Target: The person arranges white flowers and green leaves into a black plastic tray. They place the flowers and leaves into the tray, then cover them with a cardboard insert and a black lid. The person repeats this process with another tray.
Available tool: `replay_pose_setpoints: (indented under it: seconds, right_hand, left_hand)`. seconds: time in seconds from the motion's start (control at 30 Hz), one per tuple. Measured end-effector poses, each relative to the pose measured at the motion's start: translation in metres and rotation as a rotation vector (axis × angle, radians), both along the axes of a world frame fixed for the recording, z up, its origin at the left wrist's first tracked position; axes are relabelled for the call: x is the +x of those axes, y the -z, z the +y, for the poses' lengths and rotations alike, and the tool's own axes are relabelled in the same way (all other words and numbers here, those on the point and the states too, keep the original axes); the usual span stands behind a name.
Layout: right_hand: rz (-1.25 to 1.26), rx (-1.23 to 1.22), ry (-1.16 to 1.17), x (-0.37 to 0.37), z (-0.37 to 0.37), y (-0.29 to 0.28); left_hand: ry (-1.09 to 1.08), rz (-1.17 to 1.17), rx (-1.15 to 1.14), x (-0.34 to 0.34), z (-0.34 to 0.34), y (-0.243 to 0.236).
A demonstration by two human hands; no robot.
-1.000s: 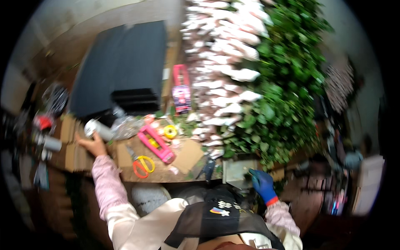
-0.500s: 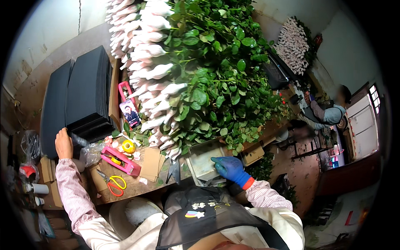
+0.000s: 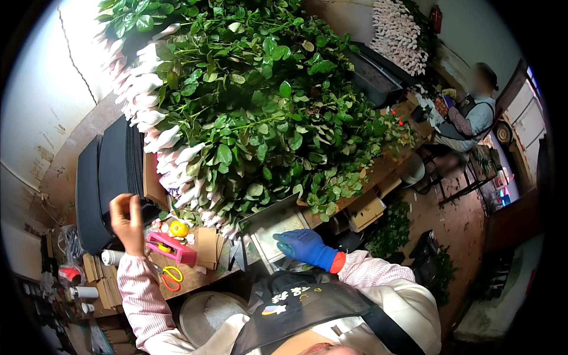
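Observation:
My left hand (image 3: 126, 220), bare, is raised just in front of the stacked black sheets (image 3: 118, 165), fingers bent but apart, with nothing visible in them. Below it are a white cylinder (image 3: 112, 258), a pink tool (image 3: 178, 252), a yellow roll (image 3: 178, 228) and red-and-yellow scissors (image 3: 173, 278). My blue-gloved right hand (image 3: 300, 247) lies with fingers fairly straight over a shallow metal tray (image 3: 268, 220). Beyond both hands is a big pile of leafy stems (image 3: 254, 118) with white-netted flower heads (image 3: 142, 83) along its left side. Dark shears (image 3: 237, 256) lie left of the tray.
A co-worker (image 3: 470, 118) is at the bench on the right, beside a black crate (image 3: 376, 83) and more netted flowers (image 3: 396, 35). A round bucket (image 3: 198, 313) stands under the bench before me; cardboard pieces (image 3: 208, 245) lie on it, and boxes (image 3: 367, 210) sit below at right.
My left hand has left the white cylinder, rising past the black sheets' front edge. My right hand has shifted slightly over the tray. The view has swung toward the right.

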State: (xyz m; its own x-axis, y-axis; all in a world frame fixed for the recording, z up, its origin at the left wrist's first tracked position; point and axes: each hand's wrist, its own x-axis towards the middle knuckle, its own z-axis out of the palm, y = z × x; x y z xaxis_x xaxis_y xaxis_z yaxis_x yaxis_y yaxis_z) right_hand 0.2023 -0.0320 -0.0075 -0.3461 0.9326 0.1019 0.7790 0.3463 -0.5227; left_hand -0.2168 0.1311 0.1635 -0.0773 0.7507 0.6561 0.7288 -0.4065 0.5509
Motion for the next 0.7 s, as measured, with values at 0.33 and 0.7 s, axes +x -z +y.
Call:
replay_pose_setpoints:
  seconds: [0.33, 0.7]
  right_hand:
    - [0.087, 0.066, -0.133, 0.012, -0.005, -0.016]
    - [0.118, -0.095, -0.29, 0.025, 0.008, 0.001]
  left_hand:
    - [1.359, -0.292, 0.289, 0.274, -0.127, -0.181]
    - [1.349, -0.328, 1.268, 0.29, -0.12, -0.206]
